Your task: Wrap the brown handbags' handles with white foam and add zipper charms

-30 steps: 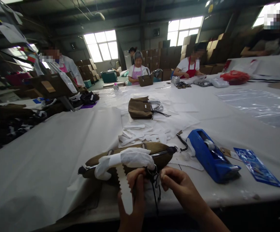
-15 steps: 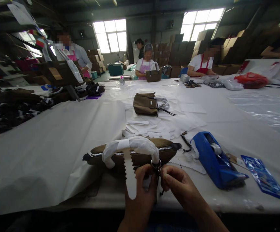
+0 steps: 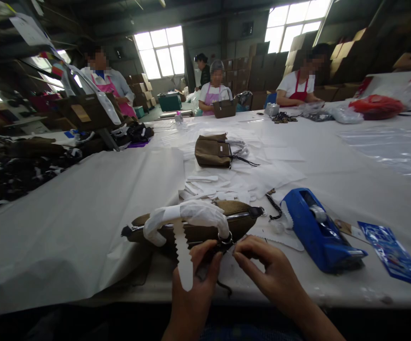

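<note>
A brown zippered handbag (image 3: 241, 227) stands in front of me. Its handle (image 3: 201, 213) is wrapped in white film, and a white strip with toothed edges (image 3: 182, 251) hangs from it. My left hand (image 3: 196, 279) is closed just below the metal ring (image 3: 226, 238) at the handle's right end, pinching a dark cord whose loose end (image 3: 227, 287) dangles beneath. Right of the ring, the fingertips of my right hand (image 3: 265, 270) are pinched together close to the left ones. Whatever they grip is too small to make out.
To the right sit a blue tape dispenser (image 3: 319, 237) and a blue printed packet (image 3: 393, 251). A braided cord (image 3: 272, 206) and white strips (image 3: 212, 189) lie beyond the bag. Farther off are another brown bag (image 3: 212, 150) and several co-workers; dark items pile up at left (image 3: 13, 166).
My hands have shifted slightly left with the handle and ring. The right fingertips have drawn a little away from the cord, whose end now shows lower down.
</note>
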Demonstrator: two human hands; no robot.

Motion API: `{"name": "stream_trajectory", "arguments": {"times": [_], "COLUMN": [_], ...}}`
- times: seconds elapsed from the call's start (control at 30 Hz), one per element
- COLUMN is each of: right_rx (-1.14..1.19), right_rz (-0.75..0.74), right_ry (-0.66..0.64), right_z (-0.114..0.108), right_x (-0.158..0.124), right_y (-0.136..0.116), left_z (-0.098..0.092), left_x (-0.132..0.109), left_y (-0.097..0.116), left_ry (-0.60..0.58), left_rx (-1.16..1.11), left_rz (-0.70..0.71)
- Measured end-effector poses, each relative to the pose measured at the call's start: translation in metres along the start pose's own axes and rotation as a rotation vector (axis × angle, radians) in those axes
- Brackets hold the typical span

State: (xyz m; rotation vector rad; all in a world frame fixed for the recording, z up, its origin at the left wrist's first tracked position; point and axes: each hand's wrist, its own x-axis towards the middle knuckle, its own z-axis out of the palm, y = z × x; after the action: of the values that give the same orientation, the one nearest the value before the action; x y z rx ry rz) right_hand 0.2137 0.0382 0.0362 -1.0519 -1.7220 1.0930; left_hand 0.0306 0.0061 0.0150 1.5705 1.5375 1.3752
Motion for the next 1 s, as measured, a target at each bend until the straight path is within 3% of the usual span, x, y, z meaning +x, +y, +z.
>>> {"name": "stream_trajectory", "arguments": {"times": [0.07, 0.2, 0.5, 0.7, 0.87, 1.0], "right_rx": [-0.169, -0.263, -0.261, -0.222, -0.211, -0.207], "right_rz": [-0.095, -0.161, -0.137, -0.162, -0.214, -0.200], "right_ry": [0.065, 0.128, 0.119, 0.145, 0.164, 0.204], "right_z": [0.001, 0.007, 0.016, 0.022, 0.024, 0.016], "right_x": [0.000, 0.001, 0.001, 0.005, 0.007, 0.001], "right_y": [-0.005, -0.004, 0.000, 0.004, 0.008, 0.016], "left_z": [-0.004, -0.005, 0.002, -0.001, 0.006, -0.006], "left_x": [0.001, 0.003, -0.008, 0.001, 0.008, 0.011], "left_y": [-0.001, 0.000, -0.007, -0.024, -0.016, -0.007], "left_ry": [-0.001, -0.023, 0.005, -0.019, 0.067, 0.070], "left_rx": [0.001, -0.010, 0.008, -0.043, -0.092, -0.010], "left_rz": [-0.034, -0.006, 0.007, -0.107, -0.149, -0.116]}}
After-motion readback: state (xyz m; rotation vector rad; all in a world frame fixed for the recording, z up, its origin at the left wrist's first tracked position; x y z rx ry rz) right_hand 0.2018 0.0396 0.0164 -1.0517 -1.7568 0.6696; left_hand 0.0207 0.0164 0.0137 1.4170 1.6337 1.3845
